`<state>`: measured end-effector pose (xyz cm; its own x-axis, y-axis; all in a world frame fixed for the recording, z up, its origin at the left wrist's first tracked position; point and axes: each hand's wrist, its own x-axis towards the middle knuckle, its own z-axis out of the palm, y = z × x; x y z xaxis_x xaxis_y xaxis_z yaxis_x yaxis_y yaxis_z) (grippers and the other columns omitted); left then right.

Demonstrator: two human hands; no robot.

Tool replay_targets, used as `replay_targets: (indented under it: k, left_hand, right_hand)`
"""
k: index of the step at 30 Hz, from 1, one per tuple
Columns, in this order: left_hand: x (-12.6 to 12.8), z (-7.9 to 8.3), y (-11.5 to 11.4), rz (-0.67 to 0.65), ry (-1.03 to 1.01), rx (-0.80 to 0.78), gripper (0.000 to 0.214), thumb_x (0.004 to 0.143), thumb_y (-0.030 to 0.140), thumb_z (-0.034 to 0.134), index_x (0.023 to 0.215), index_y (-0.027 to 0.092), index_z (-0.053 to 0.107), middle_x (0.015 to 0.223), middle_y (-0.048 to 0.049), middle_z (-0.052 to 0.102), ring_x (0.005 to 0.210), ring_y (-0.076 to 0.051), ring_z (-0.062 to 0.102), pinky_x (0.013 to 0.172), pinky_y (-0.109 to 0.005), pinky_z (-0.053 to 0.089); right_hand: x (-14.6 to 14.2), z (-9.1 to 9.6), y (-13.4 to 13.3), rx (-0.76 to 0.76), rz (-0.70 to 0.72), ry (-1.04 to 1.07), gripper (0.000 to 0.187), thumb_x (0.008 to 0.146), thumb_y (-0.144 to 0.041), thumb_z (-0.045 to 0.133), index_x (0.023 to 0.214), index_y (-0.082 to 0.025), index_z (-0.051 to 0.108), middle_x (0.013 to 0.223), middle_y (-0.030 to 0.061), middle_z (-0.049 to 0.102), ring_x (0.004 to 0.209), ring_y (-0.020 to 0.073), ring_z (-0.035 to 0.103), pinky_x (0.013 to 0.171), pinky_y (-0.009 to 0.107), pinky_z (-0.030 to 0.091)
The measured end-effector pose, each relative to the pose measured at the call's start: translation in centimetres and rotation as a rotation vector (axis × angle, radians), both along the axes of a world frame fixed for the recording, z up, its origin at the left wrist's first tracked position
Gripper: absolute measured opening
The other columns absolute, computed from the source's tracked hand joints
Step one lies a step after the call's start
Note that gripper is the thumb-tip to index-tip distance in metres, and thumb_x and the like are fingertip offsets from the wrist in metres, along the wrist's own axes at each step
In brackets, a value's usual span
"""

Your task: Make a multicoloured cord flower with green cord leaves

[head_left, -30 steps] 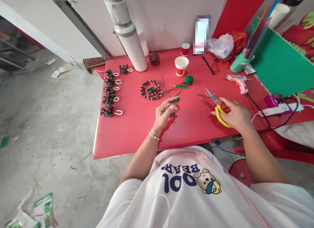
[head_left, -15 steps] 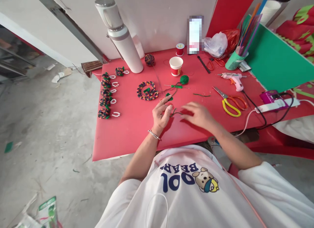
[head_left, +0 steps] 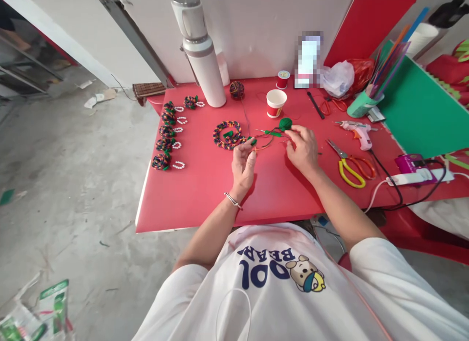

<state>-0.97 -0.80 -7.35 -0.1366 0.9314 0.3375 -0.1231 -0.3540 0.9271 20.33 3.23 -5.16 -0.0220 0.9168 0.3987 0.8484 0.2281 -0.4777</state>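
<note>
From the head camera we looked down on 1 red table (head_left: 190, 199). Along its left part we counted 6 small rosettes (head_left: 161, 161) of many-coloured cord, each with a loop of white beads. 5 stood in a column and 1 sat nearer the flask (head_left: 203, 62). That white flask was the only 1.

There was also 1 larger ring (head_left: 227, 134) of the same cord, 1 paper cup (head_left: 276, 102), 1 red spool (head_left: 283, 79), 1 many-coloured yarn ball (head_left: 237, 89) and 1 green ball (head_left: 285, 123). We saw 2 pairs of scissors. The yellow scissors (head_left: 350, 165) lay to the right of the hands, and the red scissors (head_left: 331, 106) lay farther back. 1 glue gun (head_left: 359, 133) lay between them.

The only writing we could read was on the white shirt (head_left: 271, 282). It said "OOL BEAR", upside down to us, beside a cartoon bear.

The left hand (head_left: 244, 162) rose from the table edge with a thin bracelet (head_left: 232, 200) on its wrist. Its thumb and fingertips were pinched together on a small green piece (head_left: 252, 141), just beside the ring. The right hand (head_left: 302, 146) lay knuckles up with its fingers curled and its fingertips right at the green ball. We could not tell whether it gripped anything. Thin strands (head_left: 269, 141) ran across the table between the 2 hands.
</note>
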Motion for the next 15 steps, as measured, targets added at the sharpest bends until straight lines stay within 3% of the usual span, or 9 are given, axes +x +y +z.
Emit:
replay_targets:
  k: [3, 6, 11, 15]
  left_hand:
    - [0.1, -0.2, 0.1, -0.034, -0.015, 0.028, 0.051, 0.099, 0.062, 0.066, 0.134, 0.026, 0.057, 0.145, -0.0167, 0.069, 0.137, -0.028, 0.066, 0.115, -0.046, 0.052]
    - [-0.3, -0.5, 0.2, -0.067, 0.047, 0.017, 0.060, 0.099, 0.064, 0.064, 0.146, 0.028, 0.052, 0.148, -0.0165, 0.068, 0.141, -0.029, 0.064, 0.118, -0.047, 0.050]
    - [-0.9, -0.8, 0.8, -0.018, 0.043, -0.056, 0.058, 0.101, 0.067, 0.060, 0.142, 0.027, 0.061, 0.144, -0.0147, 0.071, 0.139, -0.029, 0.066, 0.112, -0.043, 0.055]
    - [-0.9, -0.8, 1.6, 0.148, 0.052, -0.098, 0.059, 0.085, 0.061, 0.083, 0.131, 0.028, 0.070, 0.152, -0.0129, 0.063, 0.115, -0.024, 0.073, 0.078, -0.028, 0.063]
  right_hand:
    - [-3.4, 1.0, -0.3, -0.165, 0.124, 0.426, 0.039, 0.102, -0.051, 0.060, 0.111, -0.019, 0.081, 0.109, 0.0113, 0.078, 0.094, 0.0244, 0.070, 0.088, 0.038, 0.057]
    - [-6.8, 0.6, 0.1, -0.378, 0.302, 0.752, 0.053, 0.091, -0.069, 0.070, 0.103, -0.020, 0.081, 0.093, 0.0069, 0.081, 0.086, 0.0220, 0.072, 0.081, 0.034, 0.059]
    - [-8.6, -1.8, 0.9, -0.482, 0.259, 1.010, 0.053, 0.077, -0.065, 0.081, 0.101, -0.017, 0.080, 0.091, 0.0071, 0.082, 0.076, 0.0184, 0.072, 0.070, 0.032, 0.060]
    - [-7.7, -1.9, 0.5, -0.528, 0.242, 0.983, 0.045, 0.081, -0.057, 0.078, 0.103, -0.018, 0.080, 0.087, 0.0068, 0.081, 0.071, 0.0194, 0.072, 0.064, 0.032, 0.058]
